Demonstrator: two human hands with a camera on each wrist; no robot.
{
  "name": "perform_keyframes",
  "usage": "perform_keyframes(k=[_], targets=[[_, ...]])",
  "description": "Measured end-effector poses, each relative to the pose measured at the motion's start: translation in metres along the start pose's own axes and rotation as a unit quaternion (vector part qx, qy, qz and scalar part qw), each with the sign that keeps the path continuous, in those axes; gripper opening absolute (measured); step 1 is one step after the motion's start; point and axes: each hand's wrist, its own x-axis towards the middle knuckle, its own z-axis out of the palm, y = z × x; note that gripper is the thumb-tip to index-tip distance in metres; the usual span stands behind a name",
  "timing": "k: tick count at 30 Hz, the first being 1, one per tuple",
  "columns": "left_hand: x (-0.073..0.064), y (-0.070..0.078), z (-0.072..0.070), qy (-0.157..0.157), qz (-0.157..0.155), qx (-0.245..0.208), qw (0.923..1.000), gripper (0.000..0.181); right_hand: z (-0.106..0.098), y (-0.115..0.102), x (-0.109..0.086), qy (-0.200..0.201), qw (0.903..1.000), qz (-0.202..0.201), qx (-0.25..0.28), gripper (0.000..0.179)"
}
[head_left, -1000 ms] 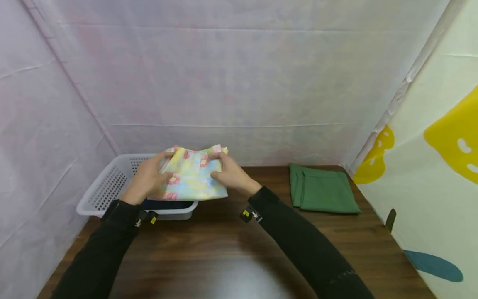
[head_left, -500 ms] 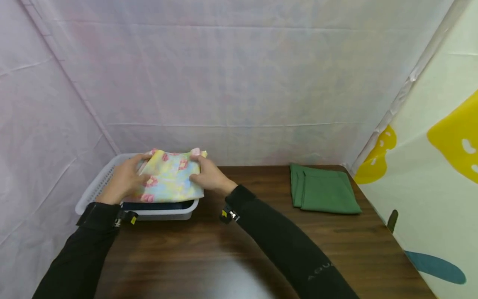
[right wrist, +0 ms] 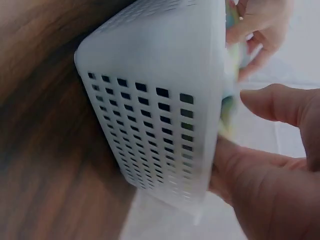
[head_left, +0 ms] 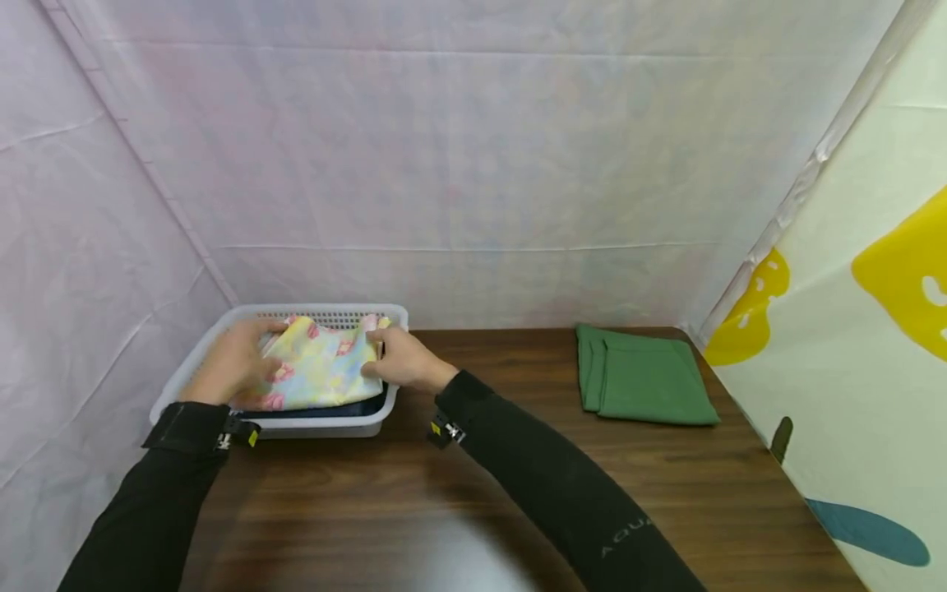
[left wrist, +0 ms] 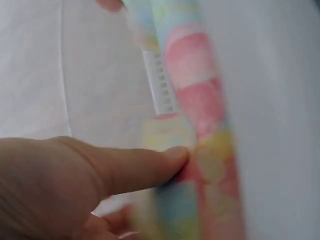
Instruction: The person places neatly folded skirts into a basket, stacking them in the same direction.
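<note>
A folded pastel cloth with pink flower prints (head_left: 325, 370) lies low in the white basket (head_left: 314, 423), inside its rim. My left hand (head_left: 233, 362) grips its left side; in the left wrist view the thumb (left wrist: 145, 167) presses against the folded layers. At the cloth's right edge, my right hand (head_left: 407, 359) holds the corner between thumb and fingers. The right wrist view has those fingers reaching over the basket's perforated wall (right wrist: 150, 115), with much of the cloth hidden behind it. Beneath the flowered cloth, a dark navy cloth (head_left: 362, 407) shows along the front.
A folded green cloth (head_left: 651, 374) lies at the right of the brown wooden table (head_left: 473, 510). White sheeting (head_left: 459, 164) hangs behind the table and to the left. On the right is a printed sheet (head_left: 851, 395) with yellow shapes.
Both hands have carried the flowered cloth left, then lowered it into the basket. The basket's back rim, earlier covered by the cloth, shows again. The green cloth stays in place.
</note>
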Motion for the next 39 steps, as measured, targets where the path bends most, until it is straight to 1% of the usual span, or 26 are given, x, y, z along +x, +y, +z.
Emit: perform_keyframes(k=[2, 6, 8, 12, 13, 15, 18, 20, 22, 26, 31, 36, 39], targets=[[-0.001, -0.002, 0.003, -0.015, 0.001, 0.006, 0.9999, 0.057, -0.001, -0.001, -0.003, 0.009, 0.999, -0.019, -0.041, 0.059], [-0.003, -0.002, 0.006, -0.018, 0.006, 0.031, 0.9993, 0.055, -0.005, 0.001, -0.009, 0.029, 0.9929, -0.065, -0.096, 0.048], [-0.004, 0.001, 0.008, -0.01, 0.01, 0.036, 0.9992, 0.054, -0.006, 0.005, -0.012, 0.039, 0.9899, -0.081, -0.11, 0.044], [-0.005, 0.01, 0.01, 0.009, 0.016, 0.045, 0.9988, 0.052, -0.009, 0.013, -0.017, 0.053, 0.9879, -0.093, -0.112, 0.04], [-0.006, 0.013, 0.011, 0.009, 0.017, 0.044, 0.9989, 0.052, -0.009, 0.015, -0.019, 0.058, 0.9874, -0.097, -0.111, 0.04], [-0.007, 0.018, 0.011, 0.014, 0.024, 0.044, 0.9986, 0.051, -0.011, 0.018, -0.023, 0.063, 0.9883, -0.099, -0.098, 0.04], [-0.008, 0.029, 0.014, 0.017, 0.039, 0.043, 0.9982, 0.049, -0.014, 0.022, -0.028, 0.072, 0.9882, -0.104, -0.087, 0.04], [-0.008, 0.037, 0.016, 0.028, 0.049, 0.047, 0.9973, 0.048, -0.016, 0.025, -0.031, 0.083, 0.9872, -0.108, -0.082, 0.04], [-0.007, 0.045, 0.018, 0.032, 0.052, 0.044, 0.9972, 0.047, -0.019, 0.029, -0.034, 0.092, 0.986, -0.113, -0.081, 0.04], [-0.007, 0.061, 0.026, 0.05, 0.075, 0.035, 0.9953, 0.045, -0.024, 0.036, -0.042, 0.102, 0.9851, -0.114, -0.079, 0.04], [-0.009, 0.081, 0.04, 0.081, 0.116, 0.026, 0.9896, 0.04, -0.029, 0.046, -0.054, 0.112, 0.984, -0.103, -0.093, 0.038], [-0.01, 0.098, 0.055, 0.102, 0.134, 0.013, 0.9856, 0.039, -0.036, 0.059, -0.068, 0.121, 0.9823, -0.098, -0.105, 0.038], [-0.012, 0.11, 0.065, 0.105, 0.138, 0.015, 0.9847, 0.039, -0.041, 0.068, -0.078, 0.121, 0.9827, -0.091, -0.106, 0.039]])
